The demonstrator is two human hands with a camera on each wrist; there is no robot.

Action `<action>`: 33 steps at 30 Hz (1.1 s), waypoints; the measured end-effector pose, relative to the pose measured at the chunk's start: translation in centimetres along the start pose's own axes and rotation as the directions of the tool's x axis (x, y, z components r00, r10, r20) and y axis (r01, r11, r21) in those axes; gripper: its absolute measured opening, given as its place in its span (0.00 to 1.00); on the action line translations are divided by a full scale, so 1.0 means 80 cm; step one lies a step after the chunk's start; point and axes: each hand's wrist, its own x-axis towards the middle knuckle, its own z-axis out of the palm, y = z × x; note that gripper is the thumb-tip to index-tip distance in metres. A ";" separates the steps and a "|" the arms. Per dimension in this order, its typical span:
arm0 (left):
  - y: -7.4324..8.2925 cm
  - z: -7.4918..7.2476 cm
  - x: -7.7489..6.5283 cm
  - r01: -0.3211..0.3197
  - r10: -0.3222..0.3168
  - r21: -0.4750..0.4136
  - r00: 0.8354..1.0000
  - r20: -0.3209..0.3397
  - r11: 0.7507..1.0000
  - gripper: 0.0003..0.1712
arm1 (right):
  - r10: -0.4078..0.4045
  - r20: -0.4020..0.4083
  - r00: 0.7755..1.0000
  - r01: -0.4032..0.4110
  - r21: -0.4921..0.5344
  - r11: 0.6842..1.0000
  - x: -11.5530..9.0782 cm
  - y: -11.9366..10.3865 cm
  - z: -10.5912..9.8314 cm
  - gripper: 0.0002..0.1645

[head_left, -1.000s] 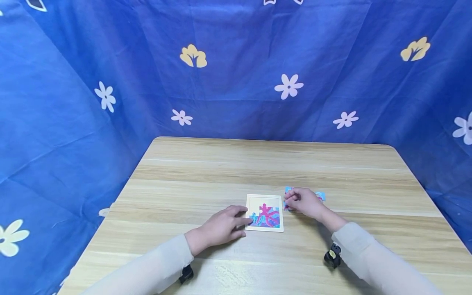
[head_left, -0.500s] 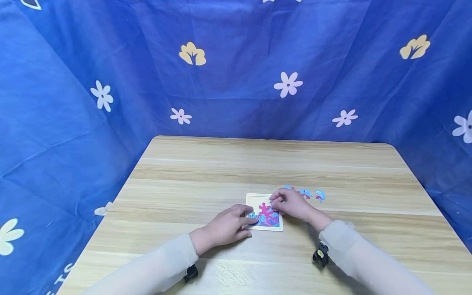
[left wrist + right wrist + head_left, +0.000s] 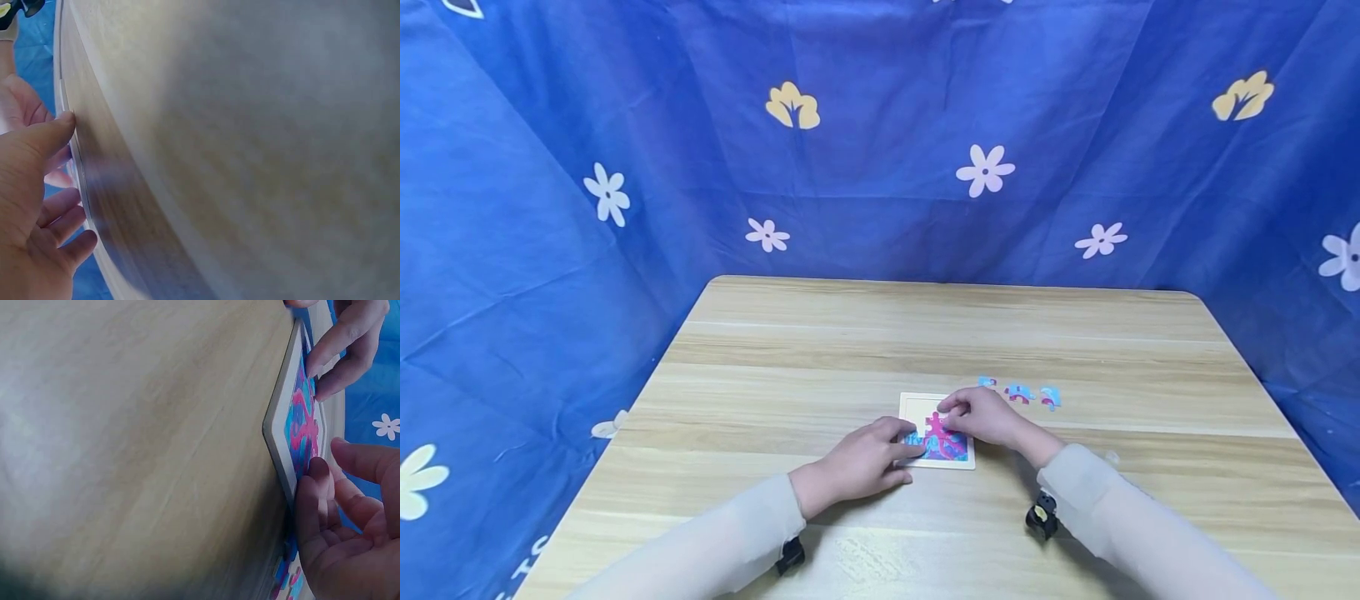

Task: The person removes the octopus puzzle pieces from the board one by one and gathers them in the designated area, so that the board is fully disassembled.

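Note:
A square, pale puzzle tray (image 3: pixel 955 467) lies on the table, its lower part filled with blue, purple and pink puzzle pieces (image 3: pixel 946 450). My left hand (image 3: pixel 865 462) comes from the left, fingers extended, fingertips over the tray's left side and lower left pieces. From the right, my right hand (image 3: pixel 985 414) reaches over the tray's upper right part, fingertips close to the pink piece (image 3: pixel 934 425). In the right wrist view its bent fingers (image 3: pixel 309 494) are right at the tray's edge, the thumb apart from them. I cannot tell whether it holds a piece.
Loose puzzle pieces stand in a row beyond the right hand: one piece (image 3: pixel 987 382) partly behind the hand, a middle piece (image 3: pixel 1019 392) and a right piece (image 3: pixel 1051 397). The wooden table (image 3: pixel 820 350) ends at a blue flowered cloth (image 3: pixel 880 167) behind it.
My right hand has moved left from the loose pieces to over the tray, uncovering the middle and right loose pieces. My left hand has shifted slightly right onto the tray.

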 end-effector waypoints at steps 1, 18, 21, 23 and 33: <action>0.000 0.000 0.000 0.000 0.000 0.002 1.000 -0.001 1.000 0.25 | 0.000 0.004 1.000 0.000 -0.009 1.000 0.001 -0.001 0.000 0.13; -0.002 -0.001 0.000 -0.014 0.014 0.004 1.000 -0.007 1.000 0.25 | 0.009 0.034 0.999 -0.011 0.054 0.999 0.001 -0.007 -0.001 0.09; -0.002 -0.002 0.000 -0.013 0.013 0.004 1.000 -0.009 1.000 0.25 | 0.001 0.029 1.000 -0.002 0.043 0.999 0.001 -0.007 0.000 0.08; -0.002 -0.002 0.000 -0.015 0.015 0.006 1.000 -0.012 1.000 0.25 | 0.000 0.021 1.000 -0.001 0.046 0.999 0.001 -0.007 0.001 0.08; -0.002 -0.003 -0.001 -0.014 0.014 -0.014 1.000 -0.021 1.000 0.25 | 0.049 -0.013 0.999 -0.045 0.210 0.977 -0.003 0.001 -0.008 0.10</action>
